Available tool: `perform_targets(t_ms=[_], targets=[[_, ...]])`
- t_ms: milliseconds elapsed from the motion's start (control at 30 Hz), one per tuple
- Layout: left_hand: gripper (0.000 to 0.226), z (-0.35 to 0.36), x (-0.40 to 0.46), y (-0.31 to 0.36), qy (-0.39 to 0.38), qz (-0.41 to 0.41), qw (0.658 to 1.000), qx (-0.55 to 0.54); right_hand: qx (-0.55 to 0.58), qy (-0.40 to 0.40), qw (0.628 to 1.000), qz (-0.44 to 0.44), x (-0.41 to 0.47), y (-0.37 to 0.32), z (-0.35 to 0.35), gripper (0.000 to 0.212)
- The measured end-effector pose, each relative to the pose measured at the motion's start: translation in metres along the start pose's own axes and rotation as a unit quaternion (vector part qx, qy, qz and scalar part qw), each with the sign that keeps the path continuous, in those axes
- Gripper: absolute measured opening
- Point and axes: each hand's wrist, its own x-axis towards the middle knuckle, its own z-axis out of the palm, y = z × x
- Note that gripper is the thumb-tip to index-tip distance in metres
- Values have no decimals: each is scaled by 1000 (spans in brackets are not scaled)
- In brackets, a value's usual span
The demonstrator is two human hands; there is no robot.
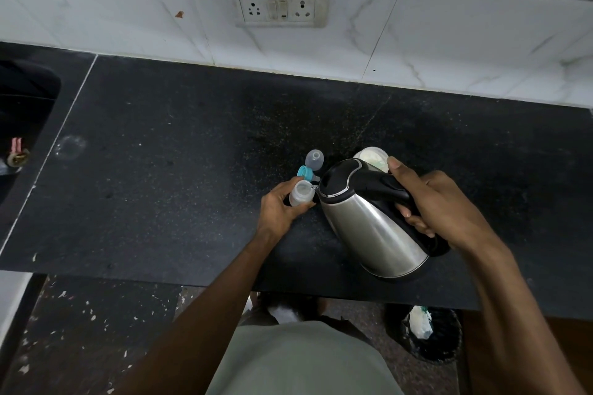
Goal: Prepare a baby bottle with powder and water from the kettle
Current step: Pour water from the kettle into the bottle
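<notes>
Small clear plastic baby bottle [301,197] stands uncapped on the black counter [160,170], left-hand fingers [290,189] wrapped round it, right-hand fingers [414,221] gripping the tilted steel kettle [369,221]; pour slowly, spout centred over the mouth.

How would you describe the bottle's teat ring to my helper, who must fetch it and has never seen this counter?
On the black counter, look just behind the open baby bottle held in the left hand, beside the tilted steel kettle. The teat ring lies there next to a clear domed cap. It is the only bright blue piece.
</notes>
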Motion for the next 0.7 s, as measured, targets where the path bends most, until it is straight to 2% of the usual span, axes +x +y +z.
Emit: perform_targets(t_ms=[133,700], targets=[[57,1,1,-3,0,-5,1000,4,1,0,1000,2,-2,0,-3,82],[57,-1,0,4,-1,4,1000,20,-7,-3,1000,-11,-8,-9,-12,90]])
